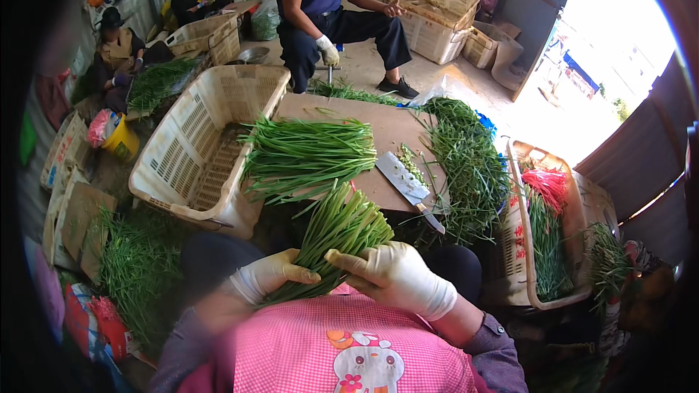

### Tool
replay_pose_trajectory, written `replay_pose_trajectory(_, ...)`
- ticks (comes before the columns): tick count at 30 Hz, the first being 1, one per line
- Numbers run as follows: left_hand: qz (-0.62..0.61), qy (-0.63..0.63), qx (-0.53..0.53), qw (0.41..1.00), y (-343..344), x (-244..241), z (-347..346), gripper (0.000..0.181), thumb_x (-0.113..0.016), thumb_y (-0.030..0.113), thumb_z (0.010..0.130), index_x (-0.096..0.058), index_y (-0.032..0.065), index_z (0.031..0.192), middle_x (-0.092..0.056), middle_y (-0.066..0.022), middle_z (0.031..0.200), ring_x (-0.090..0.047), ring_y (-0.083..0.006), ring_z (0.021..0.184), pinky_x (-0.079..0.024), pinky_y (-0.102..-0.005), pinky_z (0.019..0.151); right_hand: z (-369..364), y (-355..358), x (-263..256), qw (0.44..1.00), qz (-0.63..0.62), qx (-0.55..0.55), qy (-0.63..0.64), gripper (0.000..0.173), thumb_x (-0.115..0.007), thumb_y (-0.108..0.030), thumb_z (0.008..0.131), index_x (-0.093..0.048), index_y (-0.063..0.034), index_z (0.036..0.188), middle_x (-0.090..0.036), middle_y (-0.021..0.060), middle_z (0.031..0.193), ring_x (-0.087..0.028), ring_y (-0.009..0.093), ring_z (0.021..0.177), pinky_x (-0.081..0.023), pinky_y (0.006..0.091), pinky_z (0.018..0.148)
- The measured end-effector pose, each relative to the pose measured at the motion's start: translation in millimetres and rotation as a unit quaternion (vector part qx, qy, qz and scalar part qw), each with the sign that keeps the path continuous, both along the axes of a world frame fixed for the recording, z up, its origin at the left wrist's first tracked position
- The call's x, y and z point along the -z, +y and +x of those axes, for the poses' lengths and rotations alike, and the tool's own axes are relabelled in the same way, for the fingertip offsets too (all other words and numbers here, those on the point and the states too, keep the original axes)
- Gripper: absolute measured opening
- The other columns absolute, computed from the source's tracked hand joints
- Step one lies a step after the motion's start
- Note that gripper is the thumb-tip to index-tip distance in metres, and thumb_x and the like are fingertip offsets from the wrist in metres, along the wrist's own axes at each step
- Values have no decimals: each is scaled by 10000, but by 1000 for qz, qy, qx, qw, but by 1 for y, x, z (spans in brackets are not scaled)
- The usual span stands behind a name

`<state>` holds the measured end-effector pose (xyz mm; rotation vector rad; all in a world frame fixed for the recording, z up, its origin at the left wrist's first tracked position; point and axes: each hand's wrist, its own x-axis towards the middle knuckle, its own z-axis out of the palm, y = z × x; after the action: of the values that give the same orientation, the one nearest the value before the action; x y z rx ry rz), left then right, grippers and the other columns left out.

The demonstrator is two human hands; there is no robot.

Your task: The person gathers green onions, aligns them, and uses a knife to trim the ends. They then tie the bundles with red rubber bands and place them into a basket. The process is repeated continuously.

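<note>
Both my hands wear pale, stained gloves and grip one bundle of garlic chives (344,234) above my lap, its pale stem ends pointing up and away from me. My left hand (278,275) supports the lower left side of the bundle, and my right hand (387,278) closes over its right side. The lower leaves run down by my pink checked apron (306,338). Beyond, a pile of green chives (311,150) lies on a brown board (393,123). A cleaver (401,177) rests to the right of it, beside chopped stem bits (410,164).
A white plastic crate (185,136) stands left of the board. Loose trimmed leaves (469,174) heap at its right. Further right, another crate (521,240) holds chives and red ties (546,185). A person (333,16) sits across from me; others work at the back left.
</note>
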<state>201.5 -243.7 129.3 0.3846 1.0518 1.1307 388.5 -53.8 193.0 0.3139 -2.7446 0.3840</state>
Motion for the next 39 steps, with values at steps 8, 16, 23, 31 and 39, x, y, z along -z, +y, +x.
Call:
replay_pose_trajectory(8,11,1,-20,1000,-5,-2,0,506,-772,171,812,-603,-31,1244,-704,-133,1091,-675,-208,970,-523,-324,921,5,-6,-12,785,-521,-295,-160,204,-676,-180,955,-707,-7,1059,-742,118,1038,-704,223,923,-553,332,833)
replay_pose_trajectory(16,42,8,-49,998,-10,-23,7,537,-774,111,778,-622,-22,1276,-700,-92,1164,-629,-184,1078,-452,-303,999,53,70,-36,938,-130,315,-60,356,-702,-121,889,-642,-14,1223,-732,139,990,-718,275,909,-565,342,794)
replay_pose_trajectory(23,77,138,107,982,-3,-16,1,513,-780,146,845,-611,-10,1304,-676,-57,1228,-582,-126,1109,-428,-293,1040,22,59,-8,941,-318,94,-67,440,-778,-171,849,-636,-6,1231,-683,172,1129,-662,277,1018,-531,357,898)
replay_pose_trajectory(31,89,189,138,968,0,-16,1,511,-783,98,833,-602,-12,1298,-672,-54,1216,-577,-130,1082,-445,-293,1016,18,53,8,846,-518,20,-127,151,-743,-68,873,-694,21,984,-650,110,1136,-608,184,1041,-527,316,901)
replay_pose_trajectory(39,121,170,114,971,1,-9,1,520,-803,90,823,-603,-18,1291,-686,-58,1191,-581,-121,1068,-463,-283,994,26,61,13,763,-644,43,-40,214,-645,-47,962,-662,48,1153,-688,91,1160,-642,146,1041,-514,291,929)
